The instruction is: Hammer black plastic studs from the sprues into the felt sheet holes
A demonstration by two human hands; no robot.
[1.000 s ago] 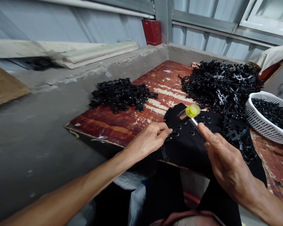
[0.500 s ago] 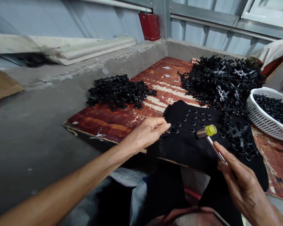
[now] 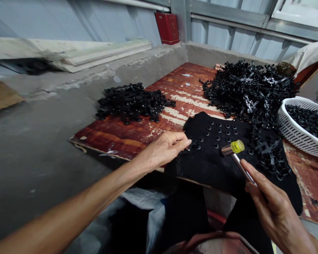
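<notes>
My right hand [image 3: 271,197] is wrapped round the metal handle of a small mallet [image 3: 235,148] with a yellow face, held above a black cloth [image 3: 214,169]. At the cloth's left side, my left hand [image 3: 172,146] is closed, its fingers pinched on a black linkage piece [image 3: 179,165] that shows below them. Small round black caps [image 3: 216,145] stand in rows on the cloth between the hands. Right of the mallet lies a loose cluster of black linkages [image 3: 270,155].
A pile of black linkages [image 3: 132,102] sits left on the worn red-brown board [image 3: 116,137]. A bigger heap [image 3: 249,88] lies at the back right, beside a white basket [image 3: 294,130] of small black parts. A red box [image 3: 168,28] stands on the concrete ledge.
The linkage end below my left hand has shifted slightly left. Both hands and the mallet stay almost where they were.
</notes>
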